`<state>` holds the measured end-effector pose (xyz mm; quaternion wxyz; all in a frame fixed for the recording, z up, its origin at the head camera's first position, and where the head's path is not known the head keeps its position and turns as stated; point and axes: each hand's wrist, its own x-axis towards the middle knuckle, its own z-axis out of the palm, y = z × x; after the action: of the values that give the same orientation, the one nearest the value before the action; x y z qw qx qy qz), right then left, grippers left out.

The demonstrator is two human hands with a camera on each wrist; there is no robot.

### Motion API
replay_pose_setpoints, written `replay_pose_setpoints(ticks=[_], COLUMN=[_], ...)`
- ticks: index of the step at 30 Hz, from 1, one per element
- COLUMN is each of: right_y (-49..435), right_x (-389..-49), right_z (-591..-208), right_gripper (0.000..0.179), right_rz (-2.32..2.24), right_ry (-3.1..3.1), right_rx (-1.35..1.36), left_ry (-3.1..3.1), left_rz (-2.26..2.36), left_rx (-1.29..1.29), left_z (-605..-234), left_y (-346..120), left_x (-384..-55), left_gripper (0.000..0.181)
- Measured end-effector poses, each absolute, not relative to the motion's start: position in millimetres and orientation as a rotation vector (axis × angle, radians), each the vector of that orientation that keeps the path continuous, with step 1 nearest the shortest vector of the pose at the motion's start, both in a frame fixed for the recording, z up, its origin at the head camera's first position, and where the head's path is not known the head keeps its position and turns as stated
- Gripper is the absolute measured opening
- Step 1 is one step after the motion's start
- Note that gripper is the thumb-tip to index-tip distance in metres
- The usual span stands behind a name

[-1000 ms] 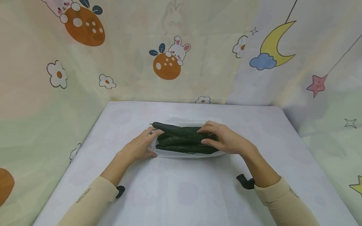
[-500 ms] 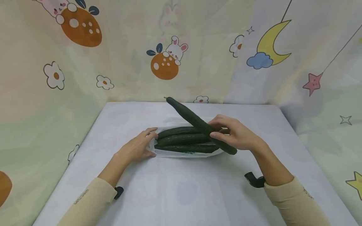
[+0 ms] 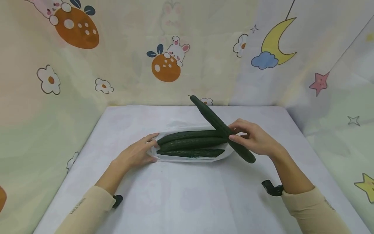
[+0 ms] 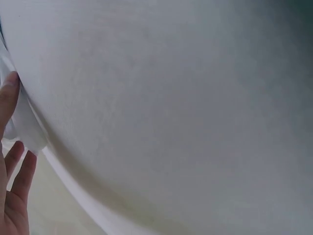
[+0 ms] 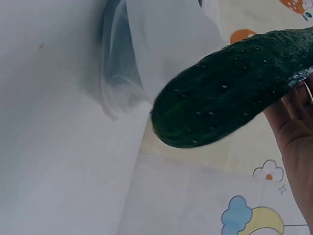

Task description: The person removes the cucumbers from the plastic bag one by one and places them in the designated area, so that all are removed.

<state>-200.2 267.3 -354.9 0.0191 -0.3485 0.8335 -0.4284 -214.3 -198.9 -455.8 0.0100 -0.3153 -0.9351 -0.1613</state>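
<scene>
A white plastic bag [image 3: 175,158] lies on the table with several dark green cucumbers [image 3: 193,143] showing in its opening. At the bag's left end, my left hand [image 3: 138,151] holds the edge between thumb and fingers. White plastic [image 4: 27,125] lies between those digits in the left wrist view. My right hand [image 3: 255,138] pinches one cucumber [image 3: 214,120], raised and tilted above the bag's right end, its stem end pointing up and away. In the right wrist view, the lifted cucumber's [image 5: 210,103] rounded end is close, partly covering the right hand [image 5: 298,142].
A white cloth covers the table [image 3: 187,195]. Behind and at both sides hangs a printed curtain [image 3: 125,48] with fruit, flowers, a moon and stars. A black strap piece [image 3: 271,188] sticks out at the right wrist, another [image 3: 118,201] at the left.
My right hand has lifted the top cucumber off the others, tilted it and carried it rightward. My left hand stays at the bag's left end.
</scene>
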Motion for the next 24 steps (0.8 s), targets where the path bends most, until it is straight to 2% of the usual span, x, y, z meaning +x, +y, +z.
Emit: replay_pose_setpoints(ticks=[7,15,24], right_y=[280.5,281.4,297.0], right_x=[-203.2,-209.3,-209.4], right_z=[-360.1,-363.8,-364.8], right_gripper=[0.028,0.026,0.023], right_rz=[-1.375,-1.396,-1.377], right_ry=[2.665,2.668,2.745], right_rx=[-1.050,-1.001,-0.879], left_ry=[-2.919,-2.918,-2.905], left_rz=[-0.546,-0.564,-0.588], left_rx=[-1.021,-0.995,-1.020], left_z=[-457.6,-460.8,-462.5], left_y=[-203.5,-205.3,-200.9], left_x=[-216.7,-216.7,-218.8], left_gripper=[0.042,0.031,0.033])
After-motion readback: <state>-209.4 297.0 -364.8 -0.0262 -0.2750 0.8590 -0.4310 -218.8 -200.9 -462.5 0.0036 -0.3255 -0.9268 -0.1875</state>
